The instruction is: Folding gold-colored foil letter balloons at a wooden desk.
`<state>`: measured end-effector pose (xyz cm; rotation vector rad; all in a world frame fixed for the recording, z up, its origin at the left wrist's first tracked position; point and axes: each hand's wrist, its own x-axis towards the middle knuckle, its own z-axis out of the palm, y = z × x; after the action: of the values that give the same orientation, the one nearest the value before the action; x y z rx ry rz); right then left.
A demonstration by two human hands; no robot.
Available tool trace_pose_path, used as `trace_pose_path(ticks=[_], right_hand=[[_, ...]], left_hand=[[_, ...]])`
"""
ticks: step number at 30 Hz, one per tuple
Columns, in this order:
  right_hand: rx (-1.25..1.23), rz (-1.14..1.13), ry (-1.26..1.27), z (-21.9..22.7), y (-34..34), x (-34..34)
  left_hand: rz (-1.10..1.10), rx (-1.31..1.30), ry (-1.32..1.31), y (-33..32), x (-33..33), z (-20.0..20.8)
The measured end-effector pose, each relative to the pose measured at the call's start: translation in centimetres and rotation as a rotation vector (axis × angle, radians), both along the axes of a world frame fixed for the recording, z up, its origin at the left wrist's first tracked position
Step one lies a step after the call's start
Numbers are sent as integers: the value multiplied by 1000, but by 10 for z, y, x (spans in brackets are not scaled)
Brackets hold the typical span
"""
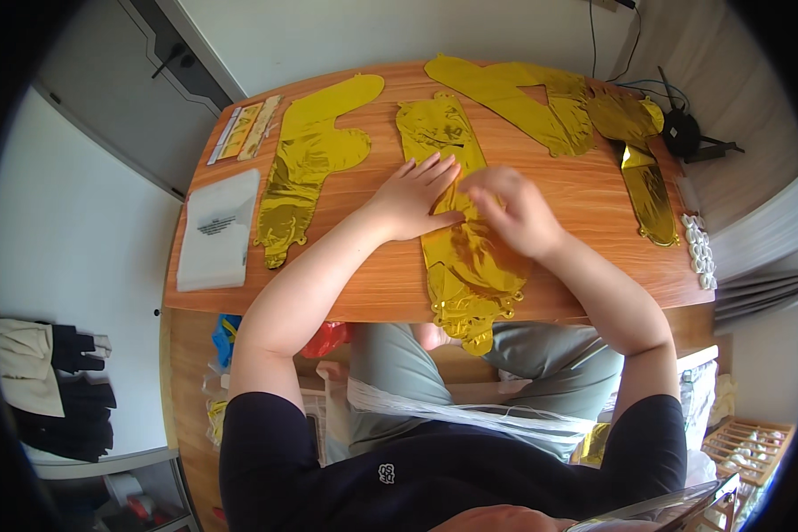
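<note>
White walls and a grey door frame close in a small room around a wooden table (pixel 585 204), seen from above by a seated person. Nearest, on the lap, lies a bundle of white string (pixel 470 412), kept within reach. On the table's near edge, a flat gold foil balloon (pixel 459 248) runs lengthwise away from the person, its lower end hanging over the edge, likely so the middle sits right under the hands. The left hand (pixel 415 197) lies open and flat, palm down, pinning the foil's left side. The right hand (pixel 512 208) is loosely curled on the foil just beside it, fingers bent as if pinching or smoothing the material; whether it actually grips a fold I cannot tell. To the left, a clear plastic bag (pixel 215 232) lies flat, and beyond it another gold foil balloon (pixel 313 151) is spread out. Farther right, more gold foil shapes (pixel 541 102) overlap near the far edge, laid out flat as though sorted.
</note>
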<state>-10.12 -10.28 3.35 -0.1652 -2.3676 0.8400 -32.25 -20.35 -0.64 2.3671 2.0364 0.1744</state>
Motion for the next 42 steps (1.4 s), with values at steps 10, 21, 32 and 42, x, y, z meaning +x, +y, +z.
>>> trace_pose_path(ticks=[10,21,32,42], right_hand=[[349,-213,-316,-17,25,5],[307,-201,-276,-15,25,4],[538,-254,-271,-15,11,5],[-209,-336,-490,-4,4,31]], left_hand=[[-23,108,-88,-5,0,-2],[-89,-35,-80,2,-1,3],[-99,17,-42,-3,4,1],[-64,-16,-28,-6,6,7]])
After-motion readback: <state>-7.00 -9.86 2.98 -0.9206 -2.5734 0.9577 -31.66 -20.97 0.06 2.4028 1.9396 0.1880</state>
